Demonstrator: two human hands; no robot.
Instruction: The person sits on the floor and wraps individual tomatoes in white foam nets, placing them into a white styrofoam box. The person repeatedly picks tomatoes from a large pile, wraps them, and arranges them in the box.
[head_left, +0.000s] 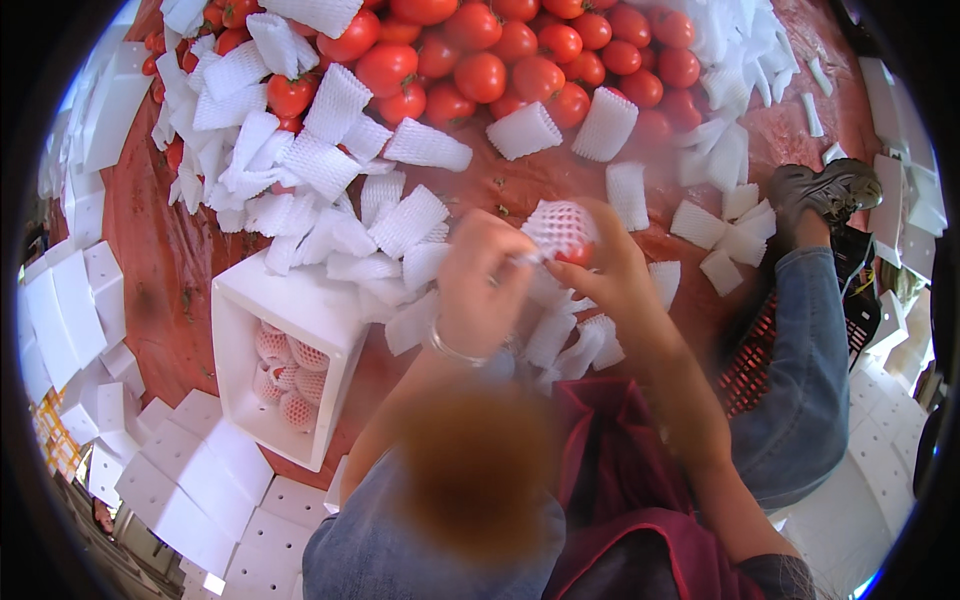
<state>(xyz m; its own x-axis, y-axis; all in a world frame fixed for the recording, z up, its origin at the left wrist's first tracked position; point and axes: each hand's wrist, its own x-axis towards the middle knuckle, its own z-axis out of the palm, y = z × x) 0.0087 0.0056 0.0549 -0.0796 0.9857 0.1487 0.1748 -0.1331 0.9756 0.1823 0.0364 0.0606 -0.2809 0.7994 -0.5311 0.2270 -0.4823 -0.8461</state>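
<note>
A red tomato, partly covered by a white foam net sleeve, rests in my right hand. The fingers of my left hand, slightly blurred, pinch the sleeve's edge from the left. A metal bangle circles my left wrist. Beyond both hands lies a heap of loose tomatoes. Flattened foam sleeves are piled over its left side, and more lie beneath and around my hands. To the left, an open white foam box lies on its side with several net-wrapped tomatoes inside.
Red sheeting covers the ground. White foam boxes stand stacked at the left and lower left, with others at the right rim. A red plastic crate sits by my right leg. A brown blur hides part of my lap.
</note>
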